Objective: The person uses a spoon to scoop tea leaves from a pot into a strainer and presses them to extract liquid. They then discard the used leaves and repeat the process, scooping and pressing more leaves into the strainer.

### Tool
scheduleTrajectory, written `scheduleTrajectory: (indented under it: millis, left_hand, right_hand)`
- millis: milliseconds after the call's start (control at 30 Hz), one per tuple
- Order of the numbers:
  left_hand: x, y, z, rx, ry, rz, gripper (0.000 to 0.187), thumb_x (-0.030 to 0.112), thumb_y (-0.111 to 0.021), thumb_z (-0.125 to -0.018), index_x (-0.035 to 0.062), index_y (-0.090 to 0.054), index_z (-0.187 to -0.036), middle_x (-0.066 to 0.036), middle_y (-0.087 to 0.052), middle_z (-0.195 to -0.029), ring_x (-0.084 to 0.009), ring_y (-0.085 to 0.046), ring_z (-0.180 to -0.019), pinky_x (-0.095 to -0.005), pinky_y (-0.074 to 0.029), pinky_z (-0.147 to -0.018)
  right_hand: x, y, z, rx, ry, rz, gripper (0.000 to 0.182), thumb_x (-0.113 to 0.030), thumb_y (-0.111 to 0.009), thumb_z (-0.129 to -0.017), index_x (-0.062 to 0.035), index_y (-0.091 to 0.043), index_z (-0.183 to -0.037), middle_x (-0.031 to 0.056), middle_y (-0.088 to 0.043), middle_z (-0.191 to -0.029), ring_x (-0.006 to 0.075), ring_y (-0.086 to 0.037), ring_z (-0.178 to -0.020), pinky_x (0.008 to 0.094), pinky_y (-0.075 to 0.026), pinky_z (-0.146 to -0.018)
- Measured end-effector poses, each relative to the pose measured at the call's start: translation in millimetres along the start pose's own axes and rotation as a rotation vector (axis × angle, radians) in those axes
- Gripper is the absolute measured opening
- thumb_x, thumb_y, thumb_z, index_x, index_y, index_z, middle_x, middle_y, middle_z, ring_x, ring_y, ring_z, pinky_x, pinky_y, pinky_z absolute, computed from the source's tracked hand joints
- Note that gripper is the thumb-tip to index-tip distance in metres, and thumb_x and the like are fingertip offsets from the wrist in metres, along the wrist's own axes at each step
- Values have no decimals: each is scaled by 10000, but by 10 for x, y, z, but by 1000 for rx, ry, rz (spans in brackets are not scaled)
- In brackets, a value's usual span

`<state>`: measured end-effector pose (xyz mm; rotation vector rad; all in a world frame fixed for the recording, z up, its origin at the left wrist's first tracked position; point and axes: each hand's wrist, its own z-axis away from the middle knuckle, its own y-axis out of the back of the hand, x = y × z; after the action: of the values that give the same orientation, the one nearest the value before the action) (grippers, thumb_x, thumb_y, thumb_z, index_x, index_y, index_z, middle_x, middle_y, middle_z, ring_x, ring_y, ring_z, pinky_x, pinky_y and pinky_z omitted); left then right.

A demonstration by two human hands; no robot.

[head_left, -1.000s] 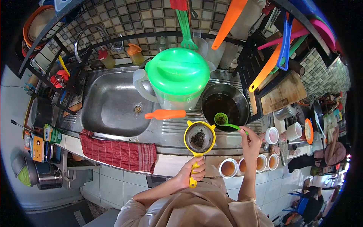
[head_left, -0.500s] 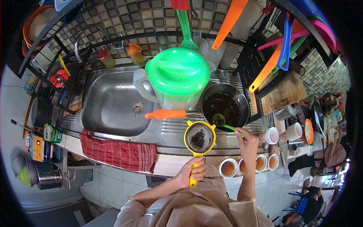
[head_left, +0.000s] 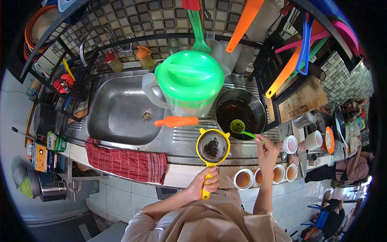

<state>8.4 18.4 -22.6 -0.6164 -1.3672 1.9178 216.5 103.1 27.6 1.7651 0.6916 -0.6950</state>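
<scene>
Beyond the right fingers point(head_left: 262, 151), the pan point(head_left: 253, 101) of dark liquid looks heavy, best lifted by its orange handle point(head_left: 176, 122). The left fingers point(head_left: 212, 182) wrap the light, stiff strainer point(head_left: 221, 142)'s handle; the right ones pinch the slim green ladle point(head_left: 247, 134), likely spill-prone.

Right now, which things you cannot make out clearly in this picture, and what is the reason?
All in the head view:
- One cup: partly behind the right forearm.
- The bottom of the pan: under dark liquid.
- The pitcher's contents: the green lid blocks the top.
- Part of the strainer handle: under the left hand's fingers.
- Person at far right: too small.
</scene>
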Motion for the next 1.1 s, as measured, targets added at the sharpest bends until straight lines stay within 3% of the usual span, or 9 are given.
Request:
scheduleTrajectory:
  millis: [333,767,1100]
  left_hand:
    - [5,-18,5,19,3,-8,278,304,-423,-878,159,-357,-650,57,-295,-508,-60,-282,-400,-192,-245,-366]
    - [9,8,-14,-27,0,-36,281,319,-438,-874,152,-374,-657,57,-293,-509,-54,-283,-407,-195,-248,-371]
    - [20,-29,7,-46,11,-35,266,317,-451,-864,127,-394,-688,38,-312,-532,-69,-294,-448,-201,-263,-421]
  right_hand:
    - [-16,33,7,64,20,-107,126,-104,-571,-807,-11,-621,-875,94,-620,-735,114,-485,-477,241,-358,-432]
    - [-42,-40,47,-55,67,-14,125,-87,-582,-772,-33,-624,-876,125,-627,-804,199,-565,-500,277,-418,-459]
    - [-84,-76,92,-67,100,-25,147,-64,-618,-730,-32,-622,-873,115,-619,-771,178,-539,-473,270,-417,-470]
